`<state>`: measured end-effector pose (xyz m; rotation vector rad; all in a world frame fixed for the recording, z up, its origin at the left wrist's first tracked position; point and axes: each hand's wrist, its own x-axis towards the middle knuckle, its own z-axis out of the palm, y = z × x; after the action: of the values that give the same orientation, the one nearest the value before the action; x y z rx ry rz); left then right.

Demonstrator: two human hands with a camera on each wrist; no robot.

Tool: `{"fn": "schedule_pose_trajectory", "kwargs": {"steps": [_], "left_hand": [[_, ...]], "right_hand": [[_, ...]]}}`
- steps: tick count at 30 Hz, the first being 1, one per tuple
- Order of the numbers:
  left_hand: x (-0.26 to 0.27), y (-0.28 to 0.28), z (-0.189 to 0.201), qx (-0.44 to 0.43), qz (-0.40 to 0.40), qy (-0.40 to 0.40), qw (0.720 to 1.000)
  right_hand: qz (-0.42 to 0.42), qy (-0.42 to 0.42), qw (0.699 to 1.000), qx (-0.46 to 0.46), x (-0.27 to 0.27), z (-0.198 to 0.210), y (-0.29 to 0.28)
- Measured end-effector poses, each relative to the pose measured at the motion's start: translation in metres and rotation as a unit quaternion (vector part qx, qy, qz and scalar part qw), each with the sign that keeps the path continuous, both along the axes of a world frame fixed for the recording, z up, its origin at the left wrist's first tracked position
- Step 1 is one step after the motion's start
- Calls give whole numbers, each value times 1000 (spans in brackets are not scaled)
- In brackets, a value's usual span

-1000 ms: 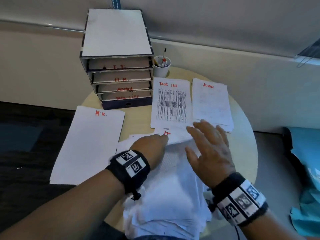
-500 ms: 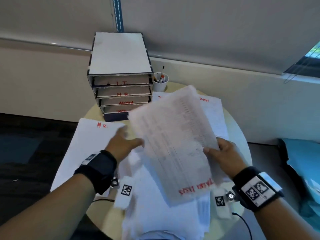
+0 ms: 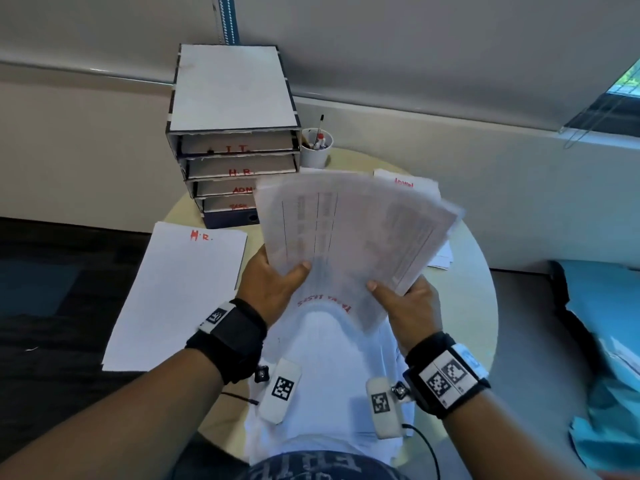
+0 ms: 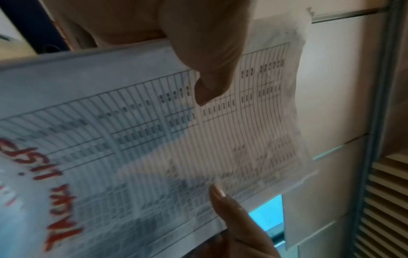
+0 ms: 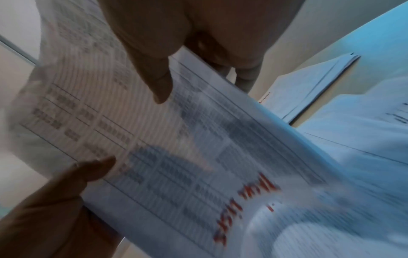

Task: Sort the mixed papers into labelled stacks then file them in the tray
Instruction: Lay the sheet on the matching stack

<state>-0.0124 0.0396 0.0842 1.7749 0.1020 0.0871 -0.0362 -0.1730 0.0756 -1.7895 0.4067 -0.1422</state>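
Both hands hold a sheaf of table-printed sheets (image 3: 353, 233) marked "TASK LISTS" in red, raised above the round table (image 3: 474, 306) and bowed. My left hand (image 3: 277, 285) grips its left edge, thumb on top (image 4: 209, 73). My right hand (image 3: 401, 299) grips the right edge, thumb on the print (image 5: 154, 76). The same sheaf fills the left wrist view (image 4: 154, 139) and the right wrist view (image 5: 176, 148). A four-slot filing tray (image 3: 232, 133), labelled I.T., H.R., ADMIN and a partly hidden label, stands at the back.
An H.R. stack (image 3: 180, 292) lies at the left, overhanging the table edge. An ADMIN stack (image 3: 408, 183) lies at the back right, mostly hidden. A loose white pile (image 3: 329, 375) lies under my wrists. A cup of pens (image 3: 317, 147) stands beside the tray.
My hands left the pile on the table and picked up the task-list sheaf. It now hangs higher, held by both hands at its sides, and the camera has tipped upward.
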Motion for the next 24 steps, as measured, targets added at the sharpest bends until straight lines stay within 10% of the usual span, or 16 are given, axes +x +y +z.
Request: {"fn": "schedule_pose_trajectory", "kwargs": {"steps": [10,15,19,21,24], "left_hand": [[-3,0,-50,43,-25,94,994],[10,7,-26,163,-58,60,983],[22,-5,26,420,-182,-76,886],[26,-18,42,498,-228,-109,829],[24,-33,47,559,-269,-122,775]], "right_hand": [[-7,-6,999,48,-2,-10,-6],[-88,-38,989,-114,5,11,-26],[56,-301,858,-413,-5,61,-33],[168,-266,781,-540,-3,71,-27],[226,-192,744,-599,5,67,-29]]}}
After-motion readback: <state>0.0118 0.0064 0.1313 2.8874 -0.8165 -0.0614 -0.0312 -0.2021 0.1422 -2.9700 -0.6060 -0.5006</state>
